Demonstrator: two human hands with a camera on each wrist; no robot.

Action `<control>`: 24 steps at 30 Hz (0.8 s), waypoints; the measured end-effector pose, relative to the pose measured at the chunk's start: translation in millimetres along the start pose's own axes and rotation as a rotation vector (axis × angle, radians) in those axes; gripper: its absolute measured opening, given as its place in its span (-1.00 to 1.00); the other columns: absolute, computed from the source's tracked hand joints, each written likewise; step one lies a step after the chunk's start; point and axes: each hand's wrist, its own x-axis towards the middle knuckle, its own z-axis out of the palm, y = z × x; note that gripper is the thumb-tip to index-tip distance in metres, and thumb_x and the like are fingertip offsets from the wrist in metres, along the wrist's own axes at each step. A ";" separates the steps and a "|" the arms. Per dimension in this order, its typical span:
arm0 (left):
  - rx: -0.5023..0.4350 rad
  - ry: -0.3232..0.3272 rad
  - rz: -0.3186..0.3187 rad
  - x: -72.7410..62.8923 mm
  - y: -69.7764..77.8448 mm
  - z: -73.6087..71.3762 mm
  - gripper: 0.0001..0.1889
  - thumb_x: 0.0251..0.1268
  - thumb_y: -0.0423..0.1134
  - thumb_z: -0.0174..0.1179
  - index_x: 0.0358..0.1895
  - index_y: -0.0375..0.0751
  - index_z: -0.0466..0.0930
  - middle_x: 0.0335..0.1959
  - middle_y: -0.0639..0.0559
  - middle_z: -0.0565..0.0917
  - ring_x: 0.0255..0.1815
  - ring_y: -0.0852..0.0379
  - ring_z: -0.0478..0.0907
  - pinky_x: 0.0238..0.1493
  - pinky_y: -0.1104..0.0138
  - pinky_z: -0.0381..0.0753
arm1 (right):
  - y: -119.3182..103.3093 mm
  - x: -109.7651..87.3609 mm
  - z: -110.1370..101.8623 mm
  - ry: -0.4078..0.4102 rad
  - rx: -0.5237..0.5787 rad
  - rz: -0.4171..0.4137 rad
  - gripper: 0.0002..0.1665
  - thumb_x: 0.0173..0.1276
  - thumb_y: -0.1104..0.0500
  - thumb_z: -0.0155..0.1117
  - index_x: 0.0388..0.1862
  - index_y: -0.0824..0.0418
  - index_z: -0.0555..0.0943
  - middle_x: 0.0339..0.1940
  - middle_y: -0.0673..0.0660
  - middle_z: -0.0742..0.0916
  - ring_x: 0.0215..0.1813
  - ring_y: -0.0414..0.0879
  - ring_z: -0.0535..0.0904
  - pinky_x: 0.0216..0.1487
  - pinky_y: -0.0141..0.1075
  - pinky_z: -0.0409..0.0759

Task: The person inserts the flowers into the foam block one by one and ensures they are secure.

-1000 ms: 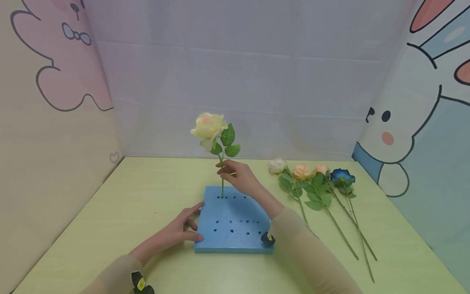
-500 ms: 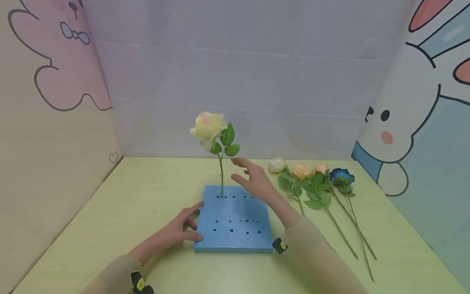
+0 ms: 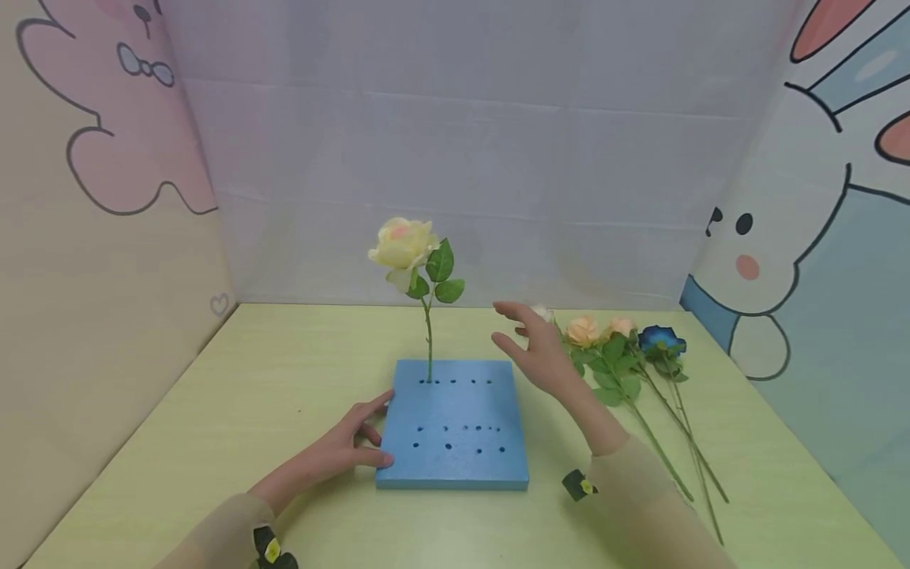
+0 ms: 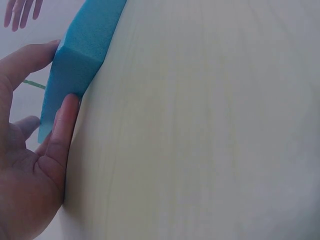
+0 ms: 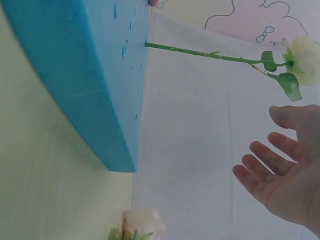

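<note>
A pale yellow rose [image 3: 403, 246] stands upright, its stem in a hole near the back left of the blue foam board [image 3: 455, 407]. My left hand [image 3: 348, 438] rests against the board's left side, thumb and index finger spread along that edge. In the left wrist view, fingertips [image 4: 71, 102] touch the side of the foam [image 4: 82, 55]. My right hand [image 3: 540, 352] hovers in the air right of the board, fingers apart and holding nothing. It partly covers a white rose [image 3: 543, 313]. The right wrist view shows the hand [image 5: 285, 165] apart from the standing rose [image 5: 302, 60].
On the right of the table [image 3: 284, 379] lie two peach roses, one in front [image 3: 583, 332] and one behind [image 3: 622, 326], and a blue rose [image 3: 662, 340], stems pointing toward me. Several holes [image 3: 448, 446] dot the board in rows. A pale curtain [image 3: 455, 182] hangs behind the table.
My right hand has let go of the yellow rose's stem and moved right, toward the lying roses. The rose stays upright. My left hand has kept its place on the board.
</note>
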 end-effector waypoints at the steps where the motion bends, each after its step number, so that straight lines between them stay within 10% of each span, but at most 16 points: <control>1: -0.001 0.000 0.000 0.3 -0.1 0.2 0.03 0.17 -0.12 0.39 0.61 -0.02 -0.11 0.48 -0.31 0.15 0.04 0.06 0.44 -0.03 0.31 0.44 | 1.8 -1.4 -1.8 0.009 -0.001 0.002 -0.42 0.46 0.14 0.22 0.41 0.19 0.39 0.38 0.20 0.55 0.42 0.15 0.44 0.32 0.04 0.48; 24: 0.016 0.008 -0.036 1.2 -2.9 0.6 0.01 0.17 -0.07 0.39 0.61 0.02 -0.08 0.48 -0.28 0.16 0.03 0.08 0.45 -0.02 0.29 0.45 | 39.2 -31.6 -45.7 0.151 -0.061 0.098 -0.39 0.45 0.18 0.23 0.42 0.27 0.35 0.36 0.33 0.52 0.35 0.28 0.45 0.19 0.12 0.54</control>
